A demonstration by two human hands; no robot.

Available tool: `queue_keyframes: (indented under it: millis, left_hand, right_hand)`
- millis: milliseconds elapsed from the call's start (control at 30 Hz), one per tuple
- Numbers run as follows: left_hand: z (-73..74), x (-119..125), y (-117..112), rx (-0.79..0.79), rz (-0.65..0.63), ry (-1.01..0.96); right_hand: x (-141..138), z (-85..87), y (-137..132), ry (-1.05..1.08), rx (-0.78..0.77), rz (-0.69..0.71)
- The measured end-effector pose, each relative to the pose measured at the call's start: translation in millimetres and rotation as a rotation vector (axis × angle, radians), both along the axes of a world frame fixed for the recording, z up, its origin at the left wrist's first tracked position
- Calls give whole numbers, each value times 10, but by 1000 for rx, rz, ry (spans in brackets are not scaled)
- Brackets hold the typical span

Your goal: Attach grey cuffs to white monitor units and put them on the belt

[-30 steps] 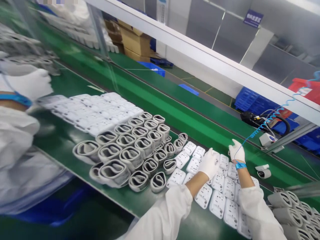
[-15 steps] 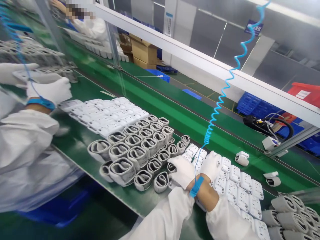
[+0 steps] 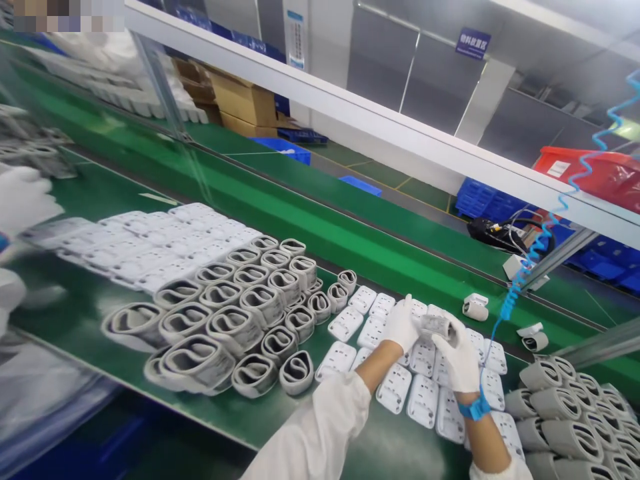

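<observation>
Head view: right hand [image 3: 457, 357] pinches a grey cuff [image 3: 434, 325], left hand [image 3: 401, 325] unclear in grip; two cuffed units [image 3: 475, 307] seem done, white housings [image 3: 394, 388] remain.

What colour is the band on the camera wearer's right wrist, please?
The wrist band is blue, seen best in the head view.

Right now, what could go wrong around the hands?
The rolled gray cuff in the right hand could slip onto the white plastic casings below. The blue coiled cord, tethered to the blue wrist strap, might snag. The stacked gray cuffs might topple if the right arm bumps them.
</observation>
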State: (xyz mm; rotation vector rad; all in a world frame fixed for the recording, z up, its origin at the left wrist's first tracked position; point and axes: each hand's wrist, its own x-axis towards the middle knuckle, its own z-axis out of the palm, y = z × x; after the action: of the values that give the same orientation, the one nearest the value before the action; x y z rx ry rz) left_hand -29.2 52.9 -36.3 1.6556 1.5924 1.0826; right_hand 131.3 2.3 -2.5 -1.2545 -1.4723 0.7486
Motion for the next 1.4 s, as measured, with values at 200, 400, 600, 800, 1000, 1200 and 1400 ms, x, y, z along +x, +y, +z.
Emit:
queue_keyframes:
  millis: [200,400,600,800,1000,1200,1400]
  left_hand:
    - [-28,-67,107,-56,-5,36]
    - [-61,-134,67,-51,2,-98]
    - [-6,-199,-3,-20,97,-277]
    - [138,-201,-58,27,174,-390]
    - [175,-172,-66,-55,176,-685]
    - [39,-111,-34,-264,87,-1150]
    - [108,-83,-30,-413,100,-1445]
  right_hand:
    - [543,-344,-102,71,42,-60]
    - [521,-387,-202,28,45,39]
    - [467,-352,-253,-1,10,81]
    - [483,-311,-275,125,-26,96]
    - [518,-307,-287,262,-55,84]
    - [410,-221,-332,655,-212,170]
    - [428,-158,-360,966,-380,384]
